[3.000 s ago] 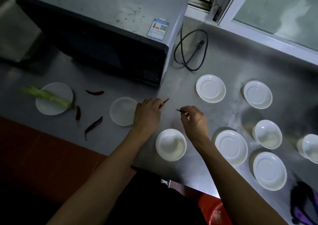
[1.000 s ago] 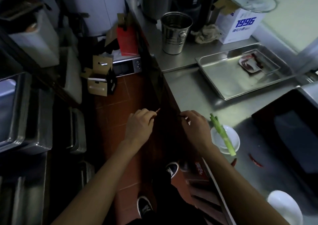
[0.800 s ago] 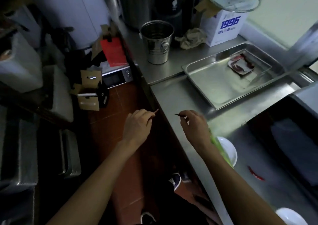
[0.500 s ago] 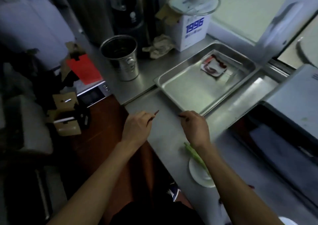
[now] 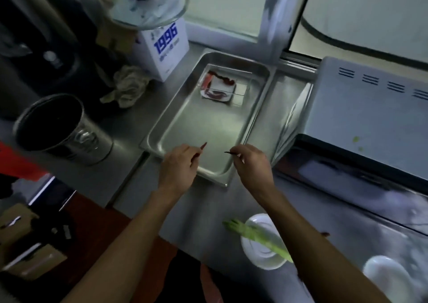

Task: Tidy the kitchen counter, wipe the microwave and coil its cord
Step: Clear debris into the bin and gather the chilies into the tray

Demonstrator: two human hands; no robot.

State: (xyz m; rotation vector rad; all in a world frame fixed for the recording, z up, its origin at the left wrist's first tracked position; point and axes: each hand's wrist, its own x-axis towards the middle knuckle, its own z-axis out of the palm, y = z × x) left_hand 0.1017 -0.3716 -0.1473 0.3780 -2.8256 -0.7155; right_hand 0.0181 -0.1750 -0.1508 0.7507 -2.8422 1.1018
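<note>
Chilli tips (image 5: 203, 145) apparently beyond each hand's (image 5: 178, 168) grip; over tray (image 5: 259, 108)

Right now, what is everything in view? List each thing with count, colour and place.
tray: 1, steel, counter centre
small dish: 1, clear, red bits inside, tray's far end
bucket: 1, steel, left
box: 1, white, blue "1996", back
lid: 1, glass, on box
rag: 1, pale, beside box
microwave: 1, grey, right
plates: 2, white, near right
green stalk: 1, across a plate
chillies: 2, red, pinched
left hand, right hand: over tray's near end
</note>
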